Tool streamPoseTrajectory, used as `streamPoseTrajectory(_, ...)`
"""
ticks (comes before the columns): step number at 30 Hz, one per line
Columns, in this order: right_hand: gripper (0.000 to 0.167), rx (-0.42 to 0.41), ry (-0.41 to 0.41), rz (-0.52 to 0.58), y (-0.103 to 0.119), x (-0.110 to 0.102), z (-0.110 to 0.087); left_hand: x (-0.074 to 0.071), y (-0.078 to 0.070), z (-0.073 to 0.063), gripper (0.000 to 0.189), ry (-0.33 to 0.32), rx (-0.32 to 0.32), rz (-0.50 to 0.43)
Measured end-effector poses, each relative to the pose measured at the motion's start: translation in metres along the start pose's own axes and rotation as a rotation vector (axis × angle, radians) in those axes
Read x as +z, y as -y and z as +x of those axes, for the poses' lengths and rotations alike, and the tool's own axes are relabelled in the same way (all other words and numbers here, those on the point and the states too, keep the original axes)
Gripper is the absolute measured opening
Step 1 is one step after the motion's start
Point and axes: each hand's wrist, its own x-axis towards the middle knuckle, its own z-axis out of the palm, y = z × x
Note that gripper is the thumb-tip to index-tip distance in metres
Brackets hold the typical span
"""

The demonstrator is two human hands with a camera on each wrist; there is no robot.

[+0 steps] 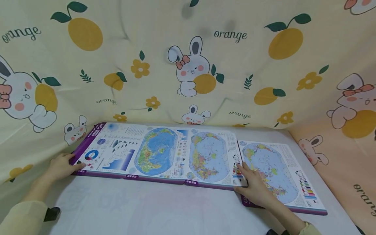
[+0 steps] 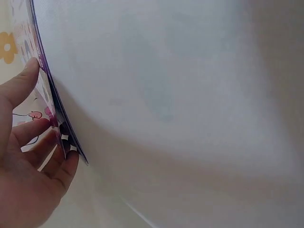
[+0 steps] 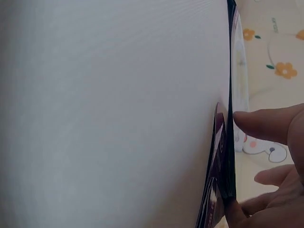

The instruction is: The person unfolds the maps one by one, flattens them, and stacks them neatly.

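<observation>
A long fold-out world map (image 1: 160,153) with purple edges lies open across the white table, showing charts at its left end and two oval maps. My left hand (image 1: 60,167) grips its near left corner, with the thumb on the printed face and the fingers around the end in the left wrist view. My right hand (image 1: 255,186) pinches its near right corner, thumb (image 3: 259,124) at the near edge. A second map sheet (image 1: 289,169) with a similar oval map lies to the right, partly under the first, below my right hand and wrist.
The white table (image 1: 141,209) extends in front of the maps. Behind and at both sides hangs a cream cloth (image 1: 158,29) printed with rabbits and oranges. A black strap piece (image 1: 52,214) sits at my left cuff.
</observation>
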Motion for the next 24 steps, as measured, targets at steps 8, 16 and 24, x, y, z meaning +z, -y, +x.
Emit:
streamPoseTrajectory(8, 0.088, -0.020, 0.015, -0.015, 0.001, 0.000, -0.002, 0.002, 0.004, 0.002, 0.092, -0.014, -0.002, 0.013)
streamPoseTrajectory(16, 0.085, -0.037, 0.025, 0.046, 0.000, 0.001, -0.002, 0.002, 0.010, 0.000, 0.094, 0.011, -0.028, -0.012)
streamPoseTrajectory(24, 0.079, -0.080, 0.000, 0.070, -0.001, -0.001, -0.002, 0.004, 0.015, -0.002, 0.101, 0.032, -0.036, -0.026)
